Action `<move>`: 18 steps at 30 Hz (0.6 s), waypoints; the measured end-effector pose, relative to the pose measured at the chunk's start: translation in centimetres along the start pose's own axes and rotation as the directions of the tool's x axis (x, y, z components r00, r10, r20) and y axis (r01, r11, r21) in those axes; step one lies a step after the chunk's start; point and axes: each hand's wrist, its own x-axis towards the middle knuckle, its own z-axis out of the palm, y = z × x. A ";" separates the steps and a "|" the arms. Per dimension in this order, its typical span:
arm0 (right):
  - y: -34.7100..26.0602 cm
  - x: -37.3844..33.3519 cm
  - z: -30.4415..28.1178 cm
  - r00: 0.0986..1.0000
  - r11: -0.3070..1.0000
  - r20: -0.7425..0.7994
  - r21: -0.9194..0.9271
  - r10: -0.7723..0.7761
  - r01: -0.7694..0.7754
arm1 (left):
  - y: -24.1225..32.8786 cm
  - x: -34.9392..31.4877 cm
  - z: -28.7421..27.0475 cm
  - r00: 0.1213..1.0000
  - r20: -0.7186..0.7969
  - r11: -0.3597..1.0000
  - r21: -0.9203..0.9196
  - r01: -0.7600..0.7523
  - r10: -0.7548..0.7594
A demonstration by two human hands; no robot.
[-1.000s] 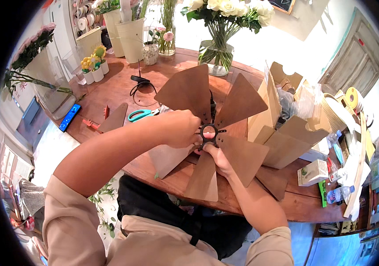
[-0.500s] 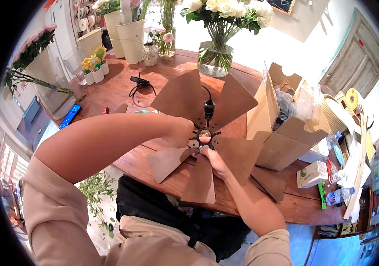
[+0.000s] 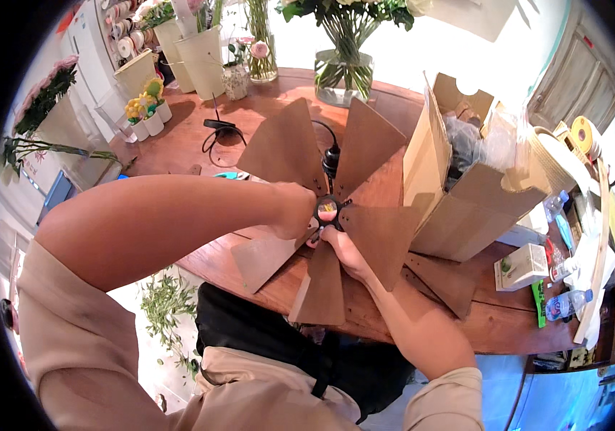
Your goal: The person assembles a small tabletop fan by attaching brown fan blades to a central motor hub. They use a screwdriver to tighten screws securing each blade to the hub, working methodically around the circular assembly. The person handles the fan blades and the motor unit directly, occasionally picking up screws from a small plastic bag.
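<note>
A black ring hub (image 3: 327, 210) with flat brown wooden blades (image 3: 367, 147) fanned around it is above the table in front of me. My left hand (image 3: 294, 210) is closed at the hub's left side, next to the base of a paler lower-left blade (image 3: 268, 260); its fingertips are hidden. From below, my right hand (image 3: 343, 251) grips the lower edge of the hub, thumb on top, the other fingers under the blades. A black lamp socket (image 3: 330, 159) on a cord shows behind the hub, between the two upper blades.
Loose blades (image 3: 440, 281) lie on the wooden table (image 3: 490, 316) at the right. Beyond them stands an open cardboard box (image 3: 465, 223) with plastic wrapping. A small box (image 3: 521, 267) and a water bottle (image 3: 568, 305) are farther right. A glass vase (image 3: 343, 75), flower buckets and a black cable (image 3: 222, 129) are at the back.
My view has shifted slightly, and the fan of blades appears a little higher and further left. Both hands stay at the hub, and my left elbow sits higher in the picture.
</note>
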 end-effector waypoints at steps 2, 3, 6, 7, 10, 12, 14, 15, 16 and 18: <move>2.0 0.7 -0.4 0.997 0.993 0.017 -0.088 -0.075 0.076 | 1.2 -1.8 -1.3 0.984 -0.117 0.983 -0.141 0.114 -0.131; 0.7 0.9 0.7 0.985 0.967 0.050 -0.187 -0.164 0.171 | 1.1 -1.9 -1.1 0.987 -0.101 0.984 -0.141 0.112 -0.127; -1.2 0.5 0.7 0.993 0.968 0.066 -0.223 -0.099 0.112 | 1.3 -2.3 -1.7 0.990 -0.017 0.952 0.279 -0.128 0.139; -1.3 0.7 0.5 0.993 0.954 0.064 -0.280 -0.097 0.111 | 1.2 -2.3 -1.7 0.989 -0.005 0.948 0.287 -0.138 0.146; -1.5 1.1 0.7 0.993 0.960 0.041 -0.254 -0.109 0.116 | -0.4 -1.6 -0.9 0.988 -0.018 0.967 0.208 -0.145 0.151; -1.6 0.7 0.7 0.995 0.963 0.027 -0.252 -0.093 0.097 | -0.5 -0.1 -0.8 0.998 0.033 0.996 -0.071 0.050 -0.048; -2.6 0.0 1.5 0.997 0.976 -0.017 -0.206 -0.081 0.076 | 0.0 0.0 -0.7 0.989 0.009 0.973 -0.176 0.149 -0.150; -1.5 0.4 1.0 0.997 0.977 -0.034 -0.204 -0.071 0.063 | 0.9 -0.4 -1.0 0.985 -0.088 0.975 -0.176 0.133 -0.150; 0.2 1.2 0.3 0.988 0.944 -0.009 -0.296 -0.153 0.144 | 1.3 -0.5 -1.4 0.988 -0.080 0.978 -0.173 0.117 -0.133; 0.2 1.3 0.7 0.998 0.997 0.070 0.079 -0.005 -0.001 | 1.1 -0.8 -1.3 0.999 0.036 0.970 0.241 -0.025 0.016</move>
